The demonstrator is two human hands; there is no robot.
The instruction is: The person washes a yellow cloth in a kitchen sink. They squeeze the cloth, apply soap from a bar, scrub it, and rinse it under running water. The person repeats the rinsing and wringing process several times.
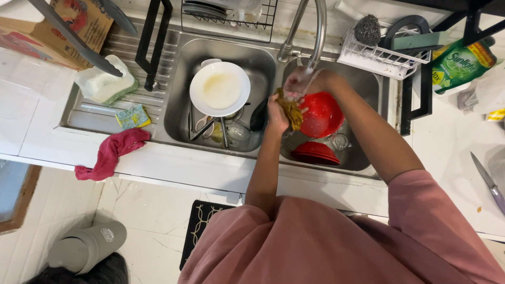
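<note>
White counter [173, 163] ran along the front of a steel double sink [176, 118], and you stood over it, looking straight down from the head camera.

Your left hand [277, 114] was closed around a wet brown cloth [291, 111], the fingers wrapped tight on its upper end while the rest hung down beside the hand. Your right hand [299, 82] was just above and touching the cloth's top, under the water running from the tap [310, 31]; its fingers were curled loosely, and I could not tell whether they pinched the cloth or only rested on it. Both hands were over the right basin.

That right basin held a red bowl [323, 113] tipped up just beside the cloth, a red plate or lid [314, 152] lying below it, and a clear glass [339, 141] between them at the right.

In the left basin a white plate [220, 88] sat on top of a pile with cutlery [208, 126] and a clear jar [238, 134] under it.

On the draining board to the left were a white tub [102, 81], a small yellow and blue sponge [132, 116], and a red towel [109, 152] hanging over the counter edge. A white wire caddy [381, 59] at the back right held a steel scourer [366, 29]. A green soap pouch [460, 63] stood to its right, and a knife [488, 181] lay on the counter well apart from the sink.
</note>
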